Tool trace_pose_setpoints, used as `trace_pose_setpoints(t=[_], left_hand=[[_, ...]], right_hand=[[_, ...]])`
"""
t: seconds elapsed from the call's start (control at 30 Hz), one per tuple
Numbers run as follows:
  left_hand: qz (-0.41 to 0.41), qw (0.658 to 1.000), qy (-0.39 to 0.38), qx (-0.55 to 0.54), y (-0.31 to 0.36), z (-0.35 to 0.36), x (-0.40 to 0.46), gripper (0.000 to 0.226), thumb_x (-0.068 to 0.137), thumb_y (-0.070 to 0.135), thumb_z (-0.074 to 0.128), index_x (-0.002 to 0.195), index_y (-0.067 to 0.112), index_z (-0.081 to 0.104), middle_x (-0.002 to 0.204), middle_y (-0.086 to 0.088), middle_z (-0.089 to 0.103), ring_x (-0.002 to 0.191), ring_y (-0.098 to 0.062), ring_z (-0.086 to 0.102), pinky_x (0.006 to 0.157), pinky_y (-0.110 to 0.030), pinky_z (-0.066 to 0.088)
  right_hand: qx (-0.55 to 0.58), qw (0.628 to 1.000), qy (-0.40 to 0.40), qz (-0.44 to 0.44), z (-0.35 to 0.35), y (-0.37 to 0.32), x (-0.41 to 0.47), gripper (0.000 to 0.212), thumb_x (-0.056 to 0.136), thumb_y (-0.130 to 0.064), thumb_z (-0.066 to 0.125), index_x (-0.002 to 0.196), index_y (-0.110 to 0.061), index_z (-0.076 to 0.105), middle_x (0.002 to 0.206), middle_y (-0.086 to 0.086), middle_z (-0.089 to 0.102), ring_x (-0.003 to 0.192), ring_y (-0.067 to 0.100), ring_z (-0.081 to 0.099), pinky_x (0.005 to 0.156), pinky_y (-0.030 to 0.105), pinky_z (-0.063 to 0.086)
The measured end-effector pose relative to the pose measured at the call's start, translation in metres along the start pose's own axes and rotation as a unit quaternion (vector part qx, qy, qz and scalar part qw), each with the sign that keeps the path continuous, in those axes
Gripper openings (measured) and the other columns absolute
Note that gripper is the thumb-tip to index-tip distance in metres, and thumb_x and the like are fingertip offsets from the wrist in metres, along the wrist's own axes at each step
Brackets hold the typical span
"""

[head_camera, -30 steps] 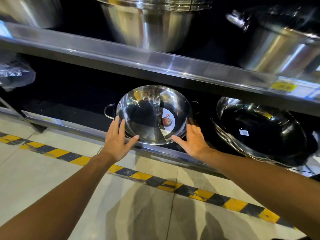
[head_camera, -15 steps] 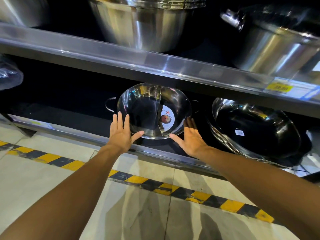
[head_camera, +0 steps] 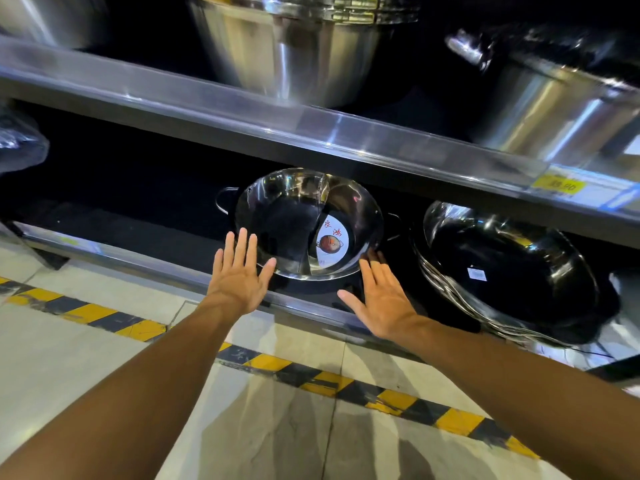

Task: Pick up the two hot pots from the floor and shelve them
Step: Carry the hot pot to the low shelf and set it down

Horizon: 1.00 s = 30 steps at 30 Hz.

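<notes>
A shiny steel hot pot with a curved divider, a round label and two loop handles leans tilted on the bottom shelf. My left hand is flat with spread fingers at the pot's front left rim, thumb close to the rim. My right hand is flat and spread at the front right, fingertips close to the rim. Neither hand grips anything. Whether the fingertips touch the pot is unclear. Only this one divided pot is visible.
A stack of dark-looking steel pans leans on the same shelf to the right. The upper shelf carries large steel bowls and a stockpot. A wrapped item sits far left. Yellow-black tape crosses the tiled floor.
The hot pot has slid deeper into the bottom shelf. Both hands have flattened and drawn slightly back from its rim.
</notes>
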<state>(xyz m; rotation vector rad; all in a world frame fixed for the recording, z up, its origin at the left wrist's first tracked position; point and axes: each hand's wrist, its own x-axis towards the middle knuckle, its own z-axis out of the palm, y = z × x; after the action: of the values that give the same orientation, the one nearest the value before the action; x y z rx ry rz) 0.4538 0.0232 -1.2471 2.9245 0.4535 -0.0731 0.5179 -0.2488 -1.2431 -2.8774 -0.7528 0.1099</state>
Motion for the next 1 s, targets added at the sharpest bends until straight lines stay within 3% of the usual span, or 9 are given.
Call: trace_pose_setpoints(t=[0.1, 0.23, 0.33, 0.5, 0.6, 0.73, 0.87, 1.0], left_hand=[[0.001, 1.000, 0.003, -0.022, 0.001, -0.002, 0.003, 0.070, 0.100, 0.052, 0.014, 0.154, 0.014, -0.010, 0.163, -0.009, -0.018, 0.149, -0.027, -0.019, 0.122, -0.044, -0.003], [0.074, 0.997, 0.012, -0.036, -0.010, 0.002, -0.006, 0.068, 0.101, 0.050, 0.023, 0.156, 0.016, 0.003, 0.163, -0.015, -0.015, 0.149, -0.031, -0.020, 0.123, -0.044, -0.004], [0.080, 0.991, 0.023, -0.104, -0.016, 0.007, -0.012, 0.073, 0.099, 0.051, 0.030, 0.156, 0.017, -0.001, 0.162, -0.010, -0.019, 0.148, -0.024, -0.021, 0.121, -0.040, -0.001], [0.062, 0.998, 0.005, -0.018, -0.012, 0.011, 0.005, 0.071, 0.100, 0.052, 0.020, 0.156, 0.015, -0.002, 0.162, -0.015, -0.017, 0.149, -0.031, -0.020, 0.123, -0.045, -0.002], [0.043, 0.998, -0.007, -0.041, -0.011, 0.010, 0.010, 0.074, 0.098, 0.056, 0.020, 0.154, 0.017, -0.010, 0.162, -0.012, -0.021, 0.148, -0.027, -0.021, 0.123, -0.042, -0.001], [0.042, 0.998, -0.017, -0.043, -0.012, 0.005, 0.009, 0.074, 0.098, 0.058, 0.019, 0.154, 0.021, -0.011, 0.162, -0.009, -0.022, 0.148, -0.025, -0.021, 0.123, -0.043, 0.001], [0.041, 0.998, -0.021, -0.039, -0.010, -0.007, 0.002, 0.071, 0.098, 0.058, 0.019, 0.155, 0.026, -0.009, 0.163, -0.006, -0.019, 0.149, -0.027, -0.019, 0.121, -0.044, -0.003], [0.045, 0.998, 0.033, -0.037, -0.024, -0.031, -0.015, 0.070, 0.098, 0.057, 0.025, 0.156, 0.024, 0.006, 0.165, -0.005, -0.001, 0.151, -0.027, -0.008, 0.121, -0.047, -0.007]], right_hand=[[0.013, 1.000, -0.019, 0.010, 0.000, -0.002, -0.004, 0.086, 0.095, -0.069, 0.028, 0.158, -0.014, 0.007, 0.164, 0.005, 0.014, 0.151, 0.026, 0.009, 0.124, 0.042, 0.011], [0.011, 1.000, -0.027, 0.001, -0.008, 0.004, -0.008, 0.082, 0.097, -0.066, 0.029, 0.159, -0.020, 0.002, 0.167, 0.004, 0.005, 0.153, 0.023, -0.001, 0.119, 0.032, -0.005], [-0.002, 0.999, -0.037, -0.006, -0.010, 0.009, -0.010, 0.080, 0.098, -0.063, 0.029, 0.159, -0.021, 0.001, 0.167, 0.005, 0.005, 0.153, 0.023, 0.001, 0.120, 0.032, -0.003], [0.009, 0.999, -0.045, 0.004, -0.009, 0.005, -0.014, 0.081, 0.098, -0.063, 0.030, 0.159, -0.022, -0.002, 0.167, 0.004, -0.001, 0.153, 0.023, -0.004, 0.117, 0.030, -0.005], [0.013, 0.999, -0.044, 0.012, -0.009, 0.004, -0.012, 0.081, 0.098, -0.064, 0.029, 0.159, -0.021, -0.001, 0.167, 0.004, 0.000, 0.153, 0.024, -0.003, 0.114, 0.028, -0.006], [0.010, 0.999, -0.046, 0.010, -0.011, 0.003, -0.011, 0.081, 0.097, -0.065, 0.027, 0.159, -0.020, 0.003, 0.167, 0.005, 0.006, 0.153, 0.025, 0.002, 0.118, 0.031, -0.002], [0.015, 1.000, 0.005, -0.013, -0.020, -0.002, -0.009, 0.076, 0.098, -0.063, 0.030, 0.157, -0.017, 0.020, 0.158, 0.005, 0.028, 0.146, 0.024, 0.022, 0.120, 0.035, 0.015], [0.053, 0.994, 0.042, -0.087, -0.031, -0.025, 0.006, 0.065, 0.099, -0.053, 0.043, 0.151, -0.015, 0.034, 0.149, 0.005, 0.041, 0.140, 0.022, 0.032, 0.116, 0.037, 0.028]])
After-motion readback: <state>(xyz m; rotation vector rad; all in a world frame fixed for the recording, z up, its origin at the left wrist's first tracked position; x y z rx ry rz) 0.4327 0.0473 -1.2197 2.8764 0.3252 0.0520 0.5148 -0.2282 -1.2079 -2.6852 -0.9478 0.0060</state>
